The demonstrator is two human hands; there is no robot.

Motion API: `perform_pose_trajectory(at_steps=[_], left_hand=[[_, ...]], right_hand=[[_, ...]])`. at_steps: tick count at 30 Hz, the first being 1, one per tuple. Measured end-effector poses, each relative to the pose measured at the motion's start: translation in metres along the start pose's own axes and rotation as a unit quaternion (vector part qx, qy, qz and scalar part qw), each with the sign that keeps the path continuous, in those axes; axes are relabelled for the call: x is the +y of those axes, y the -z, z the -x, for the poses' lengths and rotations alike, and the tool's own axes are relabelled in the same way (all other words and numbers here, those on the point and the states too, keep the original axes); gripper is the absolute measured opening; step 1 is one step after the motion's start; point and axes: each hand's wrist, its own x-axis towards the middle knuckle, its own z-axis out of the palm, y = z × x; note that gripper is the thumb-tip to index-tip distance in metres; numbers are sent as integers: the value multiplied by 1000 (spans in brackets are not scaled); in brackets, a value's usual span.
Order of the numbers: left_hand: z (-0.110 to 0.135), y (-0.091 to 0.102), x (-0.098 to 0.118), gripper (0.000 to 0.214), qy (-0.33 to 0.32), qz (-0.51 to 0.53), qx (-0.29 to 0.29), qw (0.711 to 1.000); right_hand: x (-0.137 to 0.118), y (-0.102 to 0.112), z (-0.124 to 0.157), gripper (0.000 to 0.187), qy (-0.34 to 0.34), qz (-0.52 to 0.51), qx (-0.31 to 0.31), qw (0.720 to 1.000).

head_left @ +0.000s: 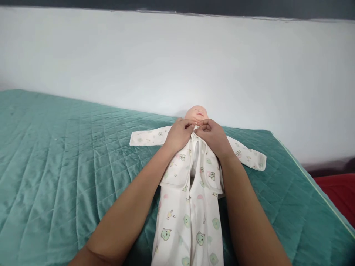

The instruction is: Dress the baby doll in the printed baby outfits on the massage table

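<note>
A baby doll [197, 112] lies on its back on a green quilted bed [69, 155], its head toward the wall. It wears a white printed baby suit [191, 218] with the sleeves spread out to both sides. My left hand [179, 135] pinches the left edge of the suit's collar just below the doll's chin. My right hand [213, 136] pinches the right edge of the collar, and the two hands meet at the neck opening. Below my hands the front of the top gapes open. Both forearms lie along the doll's body.
A white wall [177, 62] rises right behind the bed. The bed's right edge [310, 181] runs diagonally, with a red surface [340, 195] beyond it at the lower right. Bedcover stretches out to the left of the doll.
</note>
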Motion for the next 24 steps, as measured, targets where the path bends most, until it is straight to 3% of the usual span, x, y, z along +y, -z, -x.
perform_pose_trajectory(at_steps=[5,8,14,24], left_hand=[[0,4,1,28,3,-7,-19,1000],[-2,4,-2,26,-2,2,-20,1000],[-2,3,-7,23,-18,10,-19,1000],[-1,2,-5,20,-22,26,45,998]], right_hand=[[0,-1,-1,16,17,10,33,999],[0,-2,-1,19,21,3,46,999],[-2,-4,0,17,-19,-12,49,999],[-2,-4,0,15,-18,-42,66,997]])
